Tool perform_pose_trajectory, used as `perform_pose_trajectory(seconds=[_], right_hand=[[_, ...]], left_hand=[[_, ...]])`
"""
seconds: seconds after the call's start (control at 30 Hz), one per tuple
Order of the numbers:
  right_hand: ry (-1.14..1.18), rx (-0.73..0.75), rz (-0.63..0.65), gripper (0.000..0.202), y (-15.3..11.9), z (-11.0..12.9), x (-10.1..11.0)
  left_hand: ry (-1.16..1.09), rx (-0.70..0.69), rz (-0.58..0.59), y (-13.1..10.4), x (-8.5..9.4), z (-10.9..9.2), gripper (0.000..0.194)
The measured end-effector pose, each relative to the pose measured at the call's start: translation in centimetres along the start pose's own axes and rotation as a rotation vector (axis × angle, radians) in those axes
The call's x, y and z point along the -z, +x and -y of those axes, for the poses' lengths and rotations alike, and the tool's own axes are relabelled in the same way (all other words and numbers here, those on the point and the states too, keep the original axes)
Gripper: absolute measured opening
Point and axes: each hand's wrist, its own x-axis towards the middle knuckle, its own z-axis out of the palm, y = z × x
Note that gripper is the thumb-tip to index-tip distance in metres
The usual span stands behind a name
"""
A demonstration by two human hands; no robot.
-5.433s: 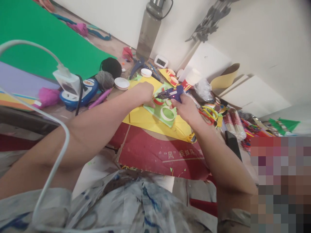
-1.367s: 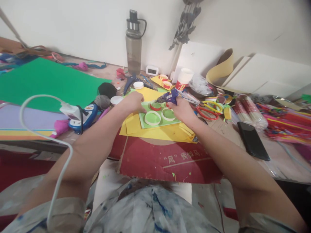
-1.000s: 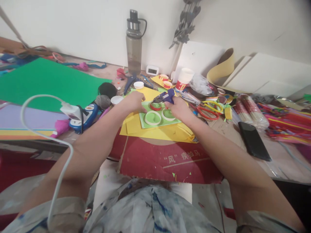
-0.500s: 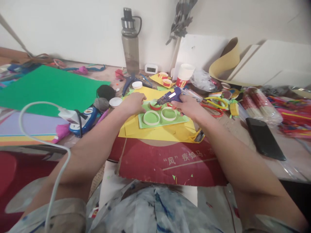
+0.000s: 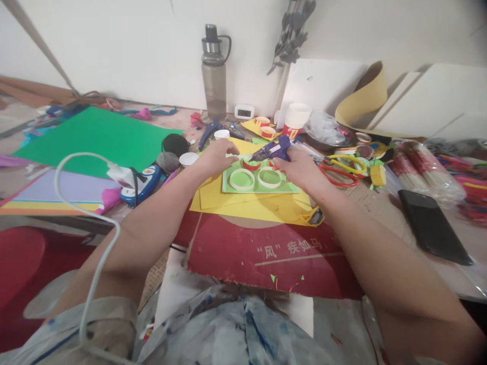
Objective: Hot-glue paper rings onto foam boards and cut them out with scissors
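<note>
In my right hand (image 5: 299,166) is a dark blue hot glue gun (image 5: 277,148), its nozzle angled down to the left at a red-edged paper ring (image 5: 251,166). This ring stands on a light green sheet (image 5: 255,187). Two white paper rings, a left one (image 5: 242,188) and a right one (image 5: 270,185), sit nearer me on the same sheet. Another red ring shows partly behind my right fingers. My left hand (image 5: 219,158) hovers by the sheet's left edge, fingers apart and bent, holding nothing that I can see. Yellow paper (image 5: 251,210) lies underneath.
A red cardboard piece (image 5: 236,253) lies in front. Behind stand a water bottle (image 5: 214,86) and a paper cup (image 5: 297,119). Scissors (image 5: 342,175) and a phone (image 5: 433,225) lie on the right. A white cable (image 5: 93,284) loops past my left arm.
The view has shifted, so most of the table appears slightly further right. My hands and the glue gun stay over nearly the same spots on the green sheet.
</note>
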Motion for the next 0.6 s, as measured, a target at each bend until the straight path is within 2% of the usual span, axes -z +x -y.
perform_pose_trajectory(seconds=[0.1, 0.2, 0.3, 0.6], right_hand=[[-0.014, 0.001, -0.007, 0.016, 0.03, -0.11, -0.25], [-0.011, 0.0, -0.013, 0.017, 0.04, -0.2, -0.48], [-0.037, -0.012, 0.0, 0.017, -0.03, -0.18, -0.65], [-0.053, 0.02, 0.013, 0.02, -0.09, 0.04, -0.51]], left_hand=[[-0.035, -0.201, -0.023, 0.25, -0.33, 0.48, 0.025], [-0.022, -0.326, 0.059, 0.46, -0.65, 0.89, 0.025], [0.011, -0.336, 0.102, 0.59, -0.76, 1.08, 0.026], [0.023, -0.383, 0.084, 0.48, -0.61, 0.95, 0.023]])
